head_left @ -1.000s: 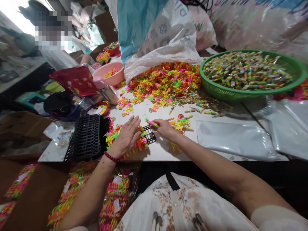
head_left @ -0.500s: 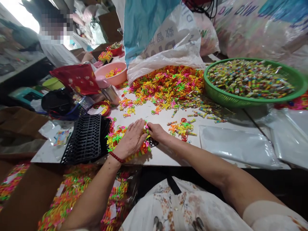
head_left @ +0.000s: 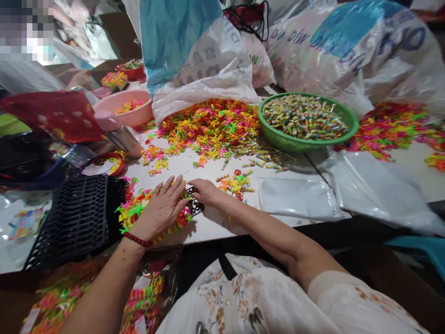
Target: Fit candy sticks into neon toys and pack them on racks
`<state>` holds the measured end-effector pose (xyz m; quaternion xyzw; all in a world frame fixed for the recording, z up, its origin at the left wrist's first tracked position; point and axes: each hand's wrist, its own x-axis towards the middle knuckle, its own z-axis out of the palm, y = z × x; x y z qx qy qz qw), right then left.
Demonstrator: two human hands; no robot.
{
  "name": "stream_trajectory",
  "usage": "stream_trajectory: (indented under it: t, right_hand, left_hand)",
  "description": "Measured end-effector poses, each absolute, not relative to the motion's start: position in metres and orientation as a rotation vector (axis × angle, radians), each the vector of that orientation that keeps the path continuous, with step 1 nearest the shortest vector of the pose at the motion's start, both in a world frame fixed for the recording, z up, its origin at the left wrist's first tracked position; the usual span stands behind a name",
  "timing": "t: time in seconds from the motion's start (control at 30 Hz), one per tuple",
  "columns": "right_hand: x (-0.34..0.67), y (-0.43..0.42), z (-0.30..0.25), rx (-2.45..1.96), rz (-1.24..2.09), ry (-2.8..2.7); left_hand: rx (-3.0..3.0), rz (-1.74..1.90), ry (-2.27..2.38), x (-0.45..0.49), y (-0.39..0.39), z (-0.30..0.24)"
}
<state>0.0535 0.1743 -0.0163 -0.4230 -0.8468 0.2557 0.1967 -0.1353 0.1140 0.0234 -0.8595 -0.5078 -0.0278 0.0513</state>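
Observation:
My left hand (head_left: 159, 209), wearing a dark red bead bracelet, lies flat with fingers outstretched over a row of small bright plastic toys (head_left: 134, 212). Beneath the toys is a black plastic rack (head_left: 196, 205), mostly covered; only its latticed right end shows. My right hand (head_left: 206, 191) has its fingers curled at that end, and its fingertips are partly hidden. To the left, touching the toy row, stand more black lattice racks (head_left: 81, 208). Right of my right hand lies a small cluster of loose toys and wrapped candy tubes (head_left: 239, 183).
Behind is a large heap of coloured toys (head_left: 205, 125) under a blue-white sack (head_left: 181, 51). A green basket (head_left: 288, 144) holds wrapped candy tubes. Clear plastic bags (head_left: 297, 197) lie at right. A flask (head_left: 121, 139) and a pink basin (head_left: 142, 111) stand left. Another person's hand (head_left: 78, 80) shows far left.
The view has swung to the right, so the table's things sit further left. My left hand stays on the toys, and more of the rack's bare right end shows beside my right hand.

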Motion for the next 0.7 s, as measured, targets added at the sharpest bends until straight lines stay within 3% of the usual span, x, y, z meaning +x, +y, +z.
stream_trajectory:
  t: [0.27,0.53,0.7]
  right_hand:
    - [0.199,0.126,0.009,-1.843,0.143,-2.354]
    - [0.193,0.127,-0.006,-1.848,0.171,-2.406]
    - [0.173,0.134,0.002,-1.588,0.43,-2.261]
  left_hand:
    - [-2.615,-0.104,-1.552,-0.134,0.112,0.024]
    - [-2.628,-0.031,-1.591,-0.132,0.111,0.029]
    - [-2.633,-0.05,-1.595,-0.132,0.111,0.03]
